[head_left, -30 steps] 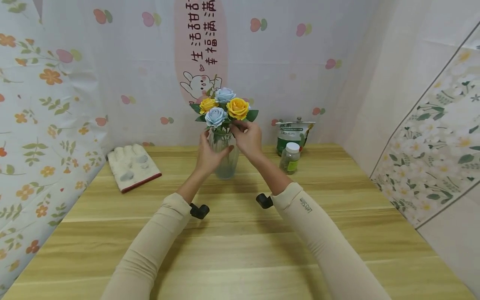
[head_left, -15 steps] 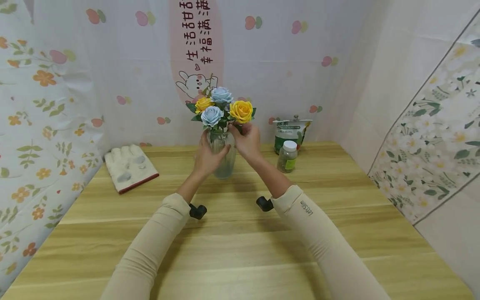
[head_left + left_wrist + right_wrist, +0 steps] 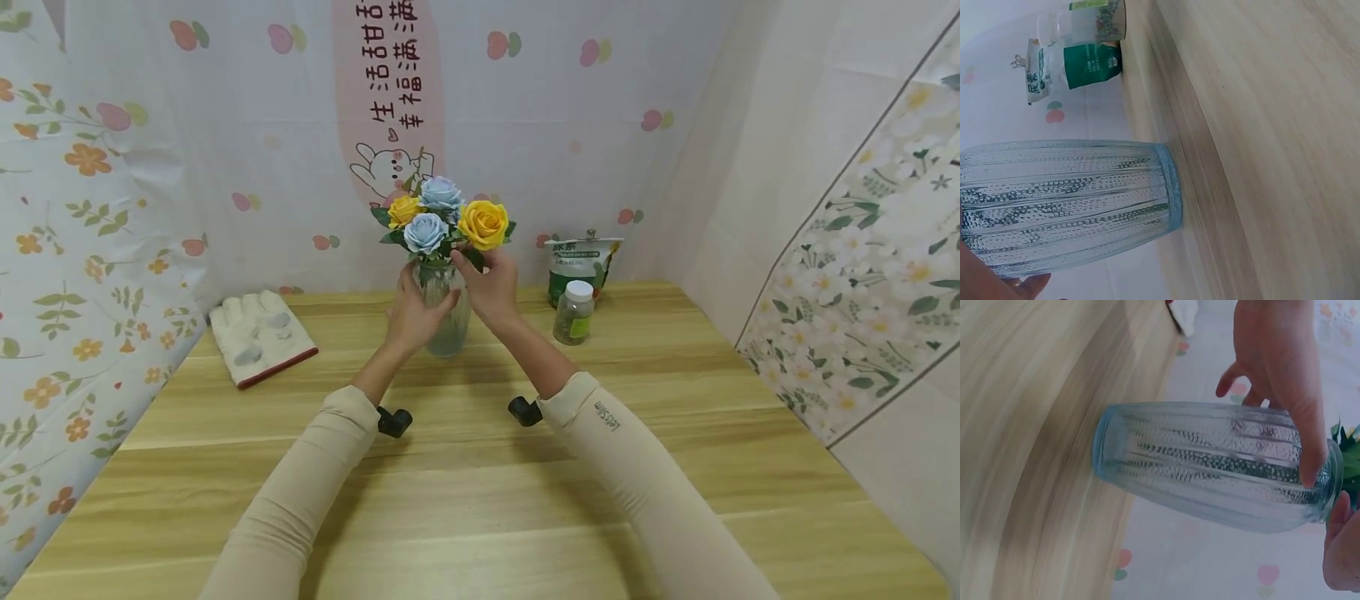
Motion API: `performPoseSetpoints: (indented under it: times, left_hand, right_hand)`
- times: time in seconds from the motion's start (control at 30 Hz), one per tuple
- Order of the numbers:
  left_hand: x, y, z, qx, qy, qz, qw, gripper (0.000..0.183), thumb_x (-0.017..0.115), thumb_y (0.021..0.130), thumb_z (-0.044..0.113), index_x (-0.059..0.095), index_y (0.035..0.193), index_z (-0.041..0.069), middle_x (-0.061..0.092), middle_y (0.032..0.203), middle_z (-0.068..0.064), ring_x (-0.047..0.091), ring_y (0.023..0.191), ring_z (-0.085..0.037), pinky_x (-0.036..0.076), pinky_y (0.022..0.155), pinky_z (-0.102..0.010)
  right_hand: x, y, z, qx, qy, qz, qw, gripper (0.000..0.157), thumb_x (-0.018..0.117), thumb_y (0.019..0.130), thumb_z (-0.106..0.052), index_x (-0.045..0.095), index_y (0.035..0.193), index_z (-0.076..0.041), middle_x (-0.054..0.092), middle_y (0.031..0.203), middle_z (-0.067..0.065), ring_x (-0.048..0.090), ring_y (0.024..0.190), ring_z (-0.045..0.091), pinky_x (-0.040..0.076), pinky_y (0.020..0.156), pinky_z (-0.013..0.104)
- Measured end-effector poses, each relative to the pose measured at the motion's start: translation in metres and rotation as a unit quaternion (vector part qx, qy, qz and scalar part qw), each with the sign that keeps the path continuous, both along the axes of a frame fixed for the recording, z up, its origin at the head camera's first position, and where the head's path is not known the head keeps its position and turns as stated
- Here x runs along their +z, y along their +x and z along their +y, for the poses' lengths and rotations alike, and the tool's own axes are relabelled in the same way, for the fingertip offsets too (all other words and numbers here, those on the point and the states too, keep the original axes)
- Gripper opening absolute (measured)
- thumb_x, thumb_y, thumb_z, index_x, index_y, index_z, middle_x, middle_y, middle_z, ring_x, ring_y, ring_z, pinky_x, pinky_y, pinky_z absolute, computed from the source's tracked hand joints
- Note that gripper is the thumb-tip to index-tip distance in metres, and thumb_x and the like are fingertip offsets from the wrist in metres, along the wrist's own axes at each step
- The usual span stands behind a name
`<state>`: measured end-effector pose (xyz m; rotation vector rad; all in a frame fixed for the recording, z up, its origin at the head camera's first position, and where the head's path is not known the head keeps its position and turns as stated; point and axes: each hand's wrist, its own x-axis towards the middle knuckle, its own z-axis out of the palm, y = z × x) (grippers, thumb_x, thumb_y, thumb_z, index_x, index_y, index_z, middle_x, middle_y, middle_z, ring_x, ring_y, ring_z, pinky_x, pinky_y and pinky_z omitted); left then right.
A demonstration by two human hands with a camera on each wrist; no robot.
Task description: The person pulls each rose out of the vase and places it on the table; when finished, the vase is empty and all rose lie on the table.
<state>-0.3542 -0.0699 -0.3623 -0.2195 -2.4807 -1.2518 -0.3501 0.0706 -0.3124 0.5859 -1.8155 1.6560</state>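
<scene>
A ribbed clear glass vase [image 3: 448, 340] stands upright on the wooden table, its pale blue base [image 3: 1174, 190] showing in the left wrist view. My left hand [image 3: 412, 315] grips it just below the mouth, thumb across the front of the glass. Out of the vase rise two light blue roses [image 3: 426, 232] and a small yellow rose [image 3: 404, 211], with green leaves. Right at the rim, my right hand [image 3: 495, 287] pinches beneath the large yellow rose [image 3: 483, 224], whose bloom leans right of the others. Its stem is mostly hidden by the fingers.
To the right stand a jar with a white lid [image 3: 574, 315] and, behind it, a green-and-white pouch [image 3: 581, 265] clipped at the top. A cream work glove [image 3: 262, 335] lies at the table's back left. Patterned curtains [image 3: 525, 117] border the table.
The large yellow rose has moved right and slightly down, away from the blue ones, with my right hand under it. My left hand keeps its grip on the vase. The head view has shifted slightly.
</scene>
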Motion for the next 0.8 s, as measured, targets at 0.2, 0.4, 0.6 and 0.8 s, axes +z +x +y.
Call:
performPoseSetpoints:
  times: [0.2, 0.4, 0.6, 0.8]
  left_hand:
    - [0.001, -0.002, 0.002, 0.001, -0.006, -0.001, 1.0000, 0.097, 0.063, 0.088, 0.059, 0.011, 0.155, 0.012, 0.029, 0.157, -0.017, 0.044, 0.132, -0.042, 0.034, 0.098, -0.066]
    - [0.002, -0.004, -0.002, 0.002, 0.007, -0.003, 1.0000, 0.097, 0.066, 0.087, 0.055, 0.012, 0.155, 0.012, 0.029, 0.156, -0.018, 0.041, 0.136, -0.041, 0.031, 0.104, -0.064]
    - [0.002, -0.004, -0.005, -0.026, 0.023, -0.017, 0.9993, 0.101, 0.066, 0.087, 0.058, 0.008, 0.156, 0.013, 0.025, 0.158, -0.016, 0.033, 0.142, -0.038, 0.024, 0.111, -0.063]
    - [0.000, -0.003, -0.006, -0.028, 0.025, -0.025, 0.9990, 0.101, 0.064, 0.087, 0.059, 0.007, 0.157, 0.013, 0.023, 0.160, -0.016, 0.034, 0.141, -0.039, 0.027, 0.110, -0.062]
  right_hand:
    - [0.000, 0.002, -0.003, 0.000, -0.106, 0.034, 0.994, 0.020, 0.071, 0.088, 0.001, 0.065, 0.102, 0.014, 0.069, 0.104, 0.028, 0.067, 0.084, 0.014, 0.050, 0.055, 0.022]
    - [0.003, 0.003, -0.004, -0.025, -0.229, -0.010, 0.973, 0.022, 0.069, 0.093, -0.009, 0.069, 0.109, 0.006, 0.074, 0.103, 0.017, 0.072, 0.085, 0.019, 0.056, 0.058, 0.025]
    - [0.006, 0.003, 0.006, -0.057, -0.272, 0.010, 0.961, 0.022, 0.072, 0.092, -0.014, 0.073, 0.106, 0.004, 0.074, 0.097, 0.019, 0.072, 0.079, 0.026, 0.055, 0.056, 0.025]
    - [0.016, 0.011, 0.021, -0.058, -0.313, 0.017, 0.948, 0.018, 0.073, 0.091, -0.012, 0.077, 0.099, 0.003, 0.076, 0.097, 0.006, 0.072, 0.070, 0.015, 0.055, 0.056, 0.024]
